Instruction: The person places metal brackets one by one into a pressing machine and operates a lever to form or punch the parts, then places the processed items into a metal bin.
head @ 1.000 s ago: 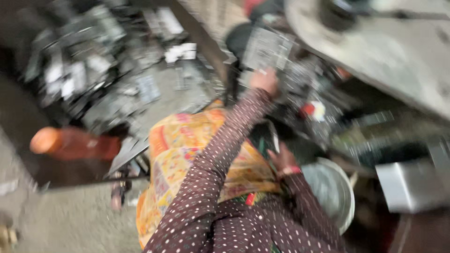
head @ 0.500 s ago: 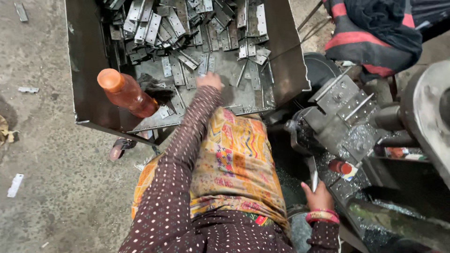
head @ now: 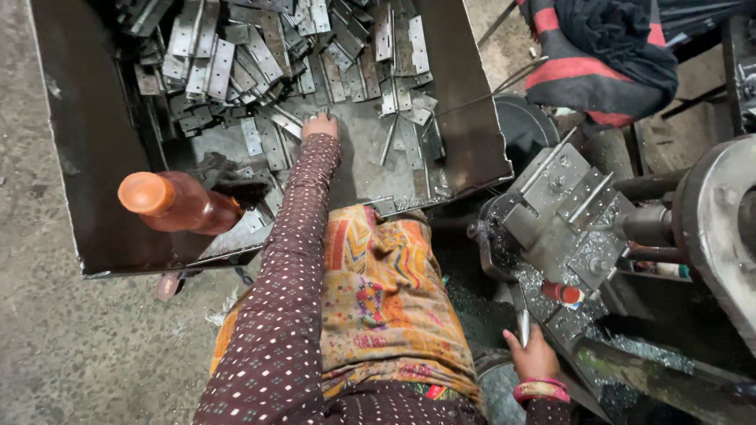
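In the large sheet-metal bin (head: 87, 157), the left hand (head: 320, 126) reaches out at the end of a straight arm in a dark maroon sleeve with pale dots. It lies palm down, its fingers pressed onto the flat metal hinge plates (head: 260, 55) at the near edge of the heap; whether they have closed on a plate cannot be told, since the back of the hand hides them. The plates are thin, grey, rectangular strips with punched holes, some bent, piled loosely over one another across the far half of the bin, with bare scuffed steel floor nearer the person. An orange-capped plastic bottle (head: 177, 203) of reddish liquid rests against the bin's near left wall, well apart from the hand. Low on the right, the right hand (head: 534, 356), bangles at the wrist, curls its fingers around a slim metal lever (head: 524, 327) beside the machine fixture (head: 563, 197), a blocky steel jig dusted with bright shavings.
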